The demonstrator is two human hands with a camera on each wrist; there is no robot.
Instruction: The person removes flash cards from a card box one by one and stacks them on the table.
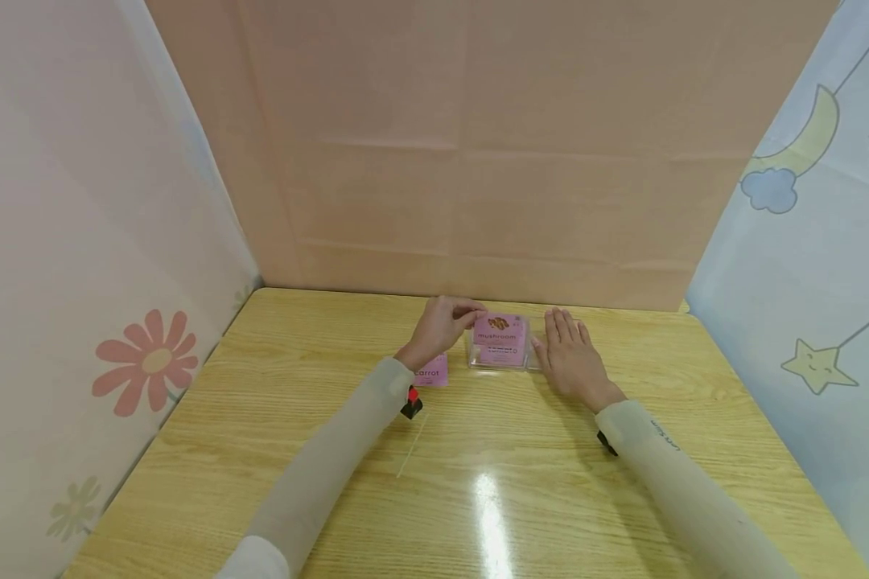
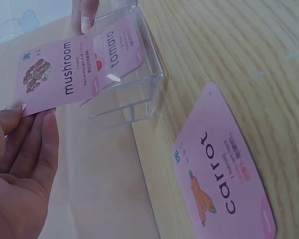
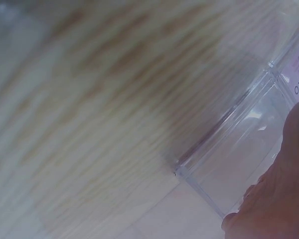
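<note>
From where I stand, a printed wall with a pink flower (image 1: 158,359) rises well to the left of the left grip (image 1: 440,323). Just on the near side of that grip, a carrot card (image 2: 219,184) lies face up on the table (image 1: 550,498), apart from the rest; the wrist and left sleeve (image 1: 333,450) get in the way of my seeing all of it.

The left grip pinches a pink mushroom card (image 2: 55,77) by its upper edge, thumb on one side and fingers on the other. Immediately right of this grip stands a clear holder (image 1: 497,369). Its left section has a tomato card (image 2: 120,55) in it, partly covered by the mushroom card held in front; I can't tell whether the held card's lower edge is inside.

The holder's see-through right section (image 3: 234,159) lies under the right grip (image 1: 574,362), which is flat and loose, fingers straight, blocking much of that section from above. Farther right of that grip hangs a pale wall with a yellow star (image 1: 820,366).
</note>
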